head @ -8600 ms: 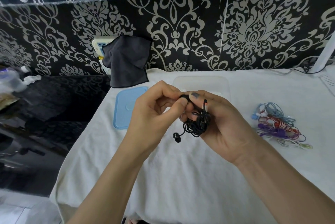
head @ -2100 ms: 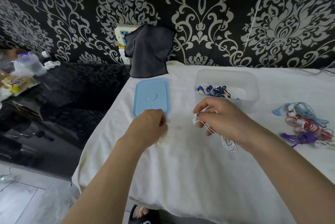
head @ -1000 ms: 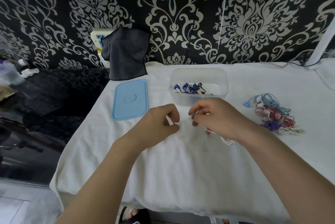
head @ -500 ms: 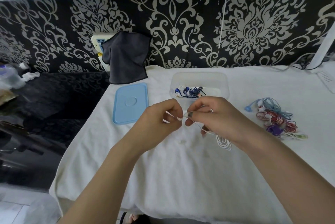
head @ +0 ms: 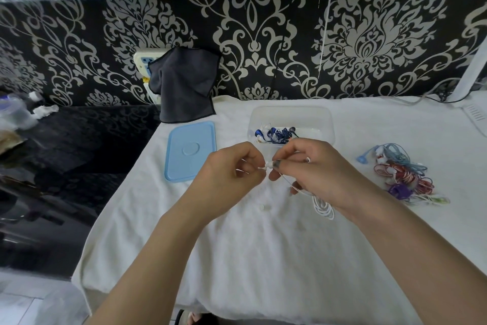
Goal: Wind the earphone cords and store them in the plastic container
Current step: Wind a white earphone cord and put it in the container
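Observation:
A white earphone cord [head: 322,207] hangs in loops below my right hand [head: 313,169], whose thumb and fingers pinch a white earbud end. Facing it, my left hand [head: 232,174] pinches the other tip of the same cord, the fingertips of both hands almost touching above the white cloth. Just behind my hands stands the clear plastic container [head: 324,119], with blue and black wound earphones [head: 278,134] inside. Its light blue lid [head: 190,150] lies flat to the left.
A tangle of blue, red, purple and pale earphones [head: 400,174] lies on the white cloth [head: 263,259] at the right. A dark grey cloth [head: 184,85] hangs at the back over a wall socket. The table's left edge drops beside a dark surface.
Since a second ago both hands have risen off the cloth and come together, each pinching an end of the white cord. Earlier a black wound earphone was in my hands.

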### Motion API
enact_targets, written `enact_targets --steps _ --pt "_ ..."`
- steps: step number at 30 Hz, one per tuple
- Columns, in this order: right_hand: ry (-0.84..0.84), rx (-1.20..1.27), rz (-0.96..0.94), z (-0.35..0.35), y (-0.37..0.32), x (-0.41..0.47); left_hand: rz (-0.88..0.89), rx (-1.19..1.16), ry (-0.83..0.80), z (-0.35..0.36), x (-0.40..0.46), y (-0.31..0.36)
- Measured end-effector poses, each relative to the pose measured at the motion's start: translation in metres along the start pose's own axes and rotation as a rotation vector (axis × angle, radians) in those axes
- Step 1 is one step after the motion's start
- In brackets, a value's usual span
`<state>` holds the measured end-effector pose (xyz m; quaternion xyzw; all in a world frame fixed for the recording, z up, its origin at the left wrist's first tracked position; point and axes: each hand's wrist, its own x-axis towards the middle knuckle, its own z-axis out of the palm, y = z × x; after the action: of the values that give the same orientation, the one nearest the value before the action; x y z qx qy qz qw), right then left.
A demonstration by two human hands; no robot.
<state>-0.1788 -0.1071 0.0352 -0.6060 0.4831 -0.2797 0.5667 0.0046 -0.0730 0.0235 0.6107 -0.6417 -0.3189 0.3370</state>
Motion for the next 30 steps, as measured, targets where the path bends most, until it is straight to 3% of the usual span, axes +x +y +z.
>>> enact_targets --steps 24,30 --pt "0.022 -0.032 -0.004 0.0018 -0.0065 -0.0017 0.129 0.007 0.013 -0.0055 -0.0040 0.0040" --pt "-0.031 0.062 0.026 -0.0019 -0.0102 -0.0032 0.118 -0.050 -0.033 -0.0093 -0.0061 0.0061"
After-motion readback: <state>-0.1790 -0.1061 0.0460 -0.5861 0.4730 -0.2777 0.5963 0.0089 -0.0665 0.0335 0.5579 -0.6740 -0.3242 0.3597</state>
